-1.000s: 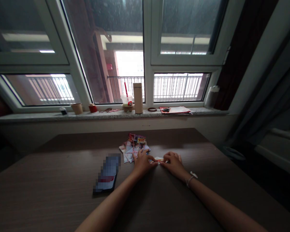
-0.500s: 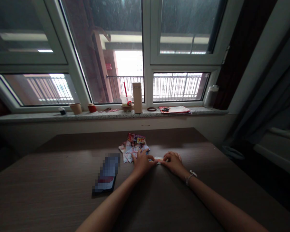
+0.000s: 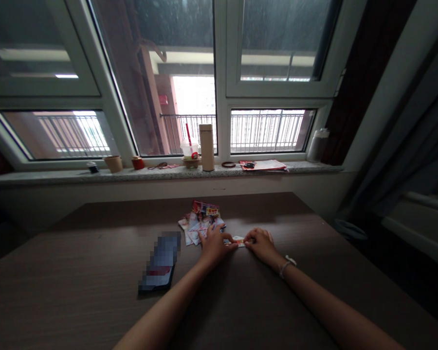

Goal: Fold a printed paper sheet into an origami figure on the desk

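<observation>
Between my hands a small piece of printed paper [image 3: 239, 240], white with orange and yellow, lies low against the table. My left hand [image 3: 215, 244] pinches its left end with thumb and forefinger, the other fingers bent over the glossy printed leaflets [image 3: 200, 221]. At the paper's right end, my right hand [image 3: 262, 244] grips it between thumb and fingers. Both hands cover the ends, so folds there are hidden. The leaflets are fanned in a loose pile just beyond my left hand.
A phone [image 3: 159, 262] lies left of my left forearm on the brown table [image 3: 76, 272]. Along the windowsill [image 3: 160, 174] stand a beige flask [image 3: 206, 148], a plastic cup with a red straw [image 3: 189, 148], a brown paper cup [image 3: 113, 164], some papers [image 3: 268, 166] and a bottle [image 3: 318, 146].
My right fingers have shifted slightly along the paper, and a little more of its printed middle shows. My left hand keeps its pinch in nearly the same place.
</observation>
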Demonstrator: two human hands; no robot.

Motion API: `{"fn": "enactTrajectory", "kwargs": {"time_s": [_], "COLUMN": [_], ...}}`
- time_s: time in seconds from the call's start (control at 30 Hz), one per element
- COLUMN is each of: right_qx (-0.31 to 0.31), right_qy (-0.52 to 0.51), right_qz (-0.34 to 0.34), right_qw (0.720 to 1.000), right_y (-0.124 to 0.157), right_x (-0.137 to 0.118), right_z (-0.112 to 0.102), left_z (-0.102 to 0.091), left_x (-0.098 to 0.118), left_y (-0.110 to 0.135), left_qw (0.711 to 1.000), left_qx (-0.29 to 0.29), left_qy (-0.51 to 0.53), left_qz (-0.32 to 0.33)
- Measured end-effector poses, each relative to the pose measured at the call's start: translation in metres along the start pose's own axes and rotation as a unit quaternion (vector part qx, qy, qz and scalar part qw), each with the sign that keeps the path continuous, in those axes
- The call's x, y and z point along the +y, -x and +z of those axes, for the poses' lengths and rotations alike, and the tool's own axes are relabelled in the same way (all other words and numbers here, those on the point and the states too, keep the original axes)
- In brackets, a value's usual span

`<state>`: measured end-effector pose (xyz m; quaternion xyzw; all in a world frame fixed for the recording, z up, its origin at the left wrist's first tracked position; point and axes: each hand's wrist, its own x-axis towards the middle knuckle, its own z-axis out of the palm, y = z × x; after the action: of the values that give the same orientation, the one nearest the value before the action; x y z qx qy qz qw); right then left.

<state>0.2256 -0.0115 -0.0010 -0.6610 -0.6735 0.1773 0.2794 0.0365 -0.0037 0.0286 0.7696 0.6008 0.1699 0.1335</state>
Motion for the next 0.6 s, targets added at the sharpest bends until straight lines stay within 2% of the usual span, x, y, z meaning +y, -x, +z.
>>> {"fn": "enactTrajectory", "kwargs": {"time_s": [0.1,0.37,0.6], "right_qx": [-0.012,0.020,0.007], "right_qy": [-0.009,0.009,0.012], "right_qz": [-0.002,-0.004,0.004], "right_qw": [1.000,1.000,1.000], "right_y": [0.000,0.006,0.003], "right_x": [-0.001,-0.011,-0.009], "right_z": [-0.003,-0.003,0.000], "left_z": [0.000,0.000,0.001], "left_x": [0.000,-0.001,-0.002], "left_y": [0.000,0.000,-0.001], "left_qw": [1.000,1.000,1.000], "left_qx": [0.000,0.006,-0.004], "left_qy": [0.001,-0.004,0.001], "left_qz": [0.000,0.010,0.007]}}
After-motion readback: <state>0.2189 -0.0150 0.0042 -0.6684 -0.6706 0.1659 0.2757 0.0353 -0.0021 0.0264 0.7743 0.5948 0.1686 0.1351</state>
